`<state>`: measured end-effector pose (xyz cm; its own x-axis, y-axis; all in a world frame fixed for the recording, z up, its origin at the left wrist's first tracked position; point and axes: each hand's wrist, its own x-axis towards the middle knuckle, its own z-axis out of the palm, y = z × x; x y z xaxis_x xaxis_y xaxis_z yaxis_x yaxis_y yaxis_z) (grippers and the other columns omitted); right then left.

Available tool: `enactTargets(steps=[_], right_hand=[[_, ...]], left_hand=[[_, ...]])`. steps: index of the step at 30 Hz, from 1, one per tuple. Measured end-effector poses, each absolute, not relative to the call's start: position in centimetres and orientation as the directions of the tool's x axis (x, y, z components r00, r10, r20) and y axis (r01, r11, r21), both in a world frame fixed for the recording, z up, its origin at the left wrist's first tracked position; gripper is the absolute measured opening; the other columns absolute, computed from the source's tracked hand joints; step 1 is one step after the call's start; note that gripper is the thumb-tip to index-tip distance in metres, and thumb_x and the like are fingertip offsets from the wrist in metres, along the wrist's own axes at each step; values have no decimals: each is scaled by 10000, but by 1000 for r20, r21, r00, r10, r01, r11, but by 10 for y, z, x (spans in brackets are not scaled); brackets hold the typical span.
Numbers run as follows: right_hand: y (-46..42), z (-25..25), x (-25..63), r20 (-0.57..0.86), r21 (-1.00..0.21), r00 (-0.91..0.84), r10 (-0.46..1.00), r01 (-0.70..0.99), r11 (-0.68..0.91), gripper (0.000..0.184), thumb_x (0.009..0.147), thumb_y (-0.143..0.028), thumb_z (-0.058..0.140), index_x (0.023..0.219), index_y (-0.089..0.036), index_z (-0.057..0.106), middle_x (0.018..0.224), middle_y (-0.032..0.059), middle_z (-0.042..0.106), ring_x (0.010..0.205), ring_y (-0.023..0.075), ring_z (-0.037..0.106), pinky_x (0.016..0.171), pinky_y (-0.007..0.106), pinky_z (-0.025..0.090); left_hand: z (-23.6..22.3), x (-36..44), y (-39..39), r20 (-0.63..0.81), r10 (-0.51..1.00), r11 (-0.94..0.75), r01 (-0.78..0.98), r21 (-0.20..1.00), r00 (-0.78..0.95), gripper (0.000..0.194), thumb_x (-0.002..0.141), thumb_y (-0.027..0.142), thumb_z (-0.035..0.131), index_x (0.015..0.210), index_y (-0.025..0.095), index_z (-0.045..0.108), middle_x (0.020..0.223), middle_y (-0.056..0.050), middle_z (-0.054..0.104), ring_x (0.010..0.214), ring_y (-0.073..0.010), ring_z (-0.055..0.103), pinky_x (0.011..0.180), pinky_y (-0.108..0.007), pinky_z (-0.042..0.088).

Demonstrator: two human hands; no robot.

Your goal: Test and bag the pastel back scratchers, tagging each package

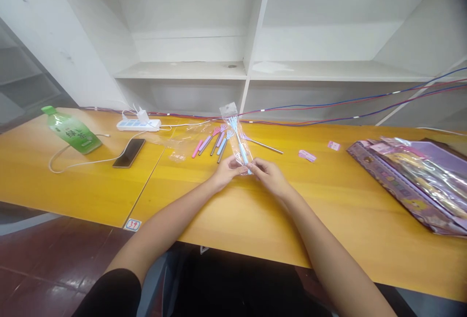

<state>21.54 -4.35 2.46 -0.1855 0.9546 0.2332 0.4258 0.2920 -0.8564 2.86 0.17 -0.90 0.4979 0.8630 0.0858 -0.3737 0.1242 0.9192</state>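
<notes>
My left hand [226,171] and my right hand [269,175] meet at the middle of the yellow table [255,214], both pinching the lower end of a clear plastic sleeve [236,134]. A light blue hand-shaped stick sits inside the sleeve, which tilts up and away from me. Just beyond my hands lie several loose sticks [215,142] in pink, purple and blue, and one long thin stick [263,145] to the right. An empty clear sleeve [180,147] lies flat to the left of them.
A green bottle [71,131] lies on its side at the far left. A black phone [129,153] is cabled to a white power strip [138,123]. Two small pink tags [307,156] lie right of centre. Shiny purple packets [419,180] are stacked at the right. White shelves stand behind.
</notes>
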Motion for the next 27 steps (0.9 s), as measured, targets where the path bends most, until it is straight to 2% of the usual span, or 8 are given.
enactTargets(steps=[4, 15, 20, 24, 27], right_hand=[[-43, 25, 216, 219, -870, -205, 954, 402, 286, 562, 968, -748, 531, 789, -220, 597, 648, -20, 551, 618, 156, 502, 620, 299, 392], [-39, 24, 219, 145, -959, -190, 971, 216, 185, 550, 903, -759, 626, 772, -226, 593, 649, -29, 532, 608, 142, 481, 633, 290, 412], [-41, 22, 218, 95, -980, -212, 973, 153, 129, 539, 879, -735, 684, 748, -221, 593, 629, -28, 548, 602, 136, 469, 632, 287, 405], [-42, 19, 216, 37, -996, -297, 954, 73, 61, 540, 870, -754, 680, 823, -218, 640, 728, -1, 619, 624, 139, 473, 619, 286, 399], [-43, 21, 216, 63, -993, -301, 951, 78, 90, 546, 863, -759, 683, 797, -219, 636, 728, 2, 609, 633, 141, 450, 612, 286, 380]], left_hand=[[-8, 29, 2, 107, 856, 113, -385, 916, 506, 587, 664, 436, 978, 1118, 150, 739, 986, -63, 745, 804, -133, 637, 703, -247, 466], [7, 28, -3, 94, 844, 166, -423, 891, 529, 488, 662, 451, 980, 917, 156, 687, 778, 22, 610, 723, -99, 572, 663, -228, 420], [5, 26, -1, 79, 822, 198, -412, 889, 564, 524, 643, 447, 990, 982, 150, 724, 786, 14, 631, 703, -98, 574, 658, -237, 416], [4, 24, -1, 92, 793, 195, -394, 898, 602, 578, 648, 442, 991, 1081, 148, 745, 796, 5, 652, 718, -107, 598, 661, -240, 426], [4, 25, -3, 93, 784, 190, -380, 905, 613, 615, 651, 450, 988, 1133, 152, 750, 804, 2, 661, 720, -107, 602, 662, -236, 435]])
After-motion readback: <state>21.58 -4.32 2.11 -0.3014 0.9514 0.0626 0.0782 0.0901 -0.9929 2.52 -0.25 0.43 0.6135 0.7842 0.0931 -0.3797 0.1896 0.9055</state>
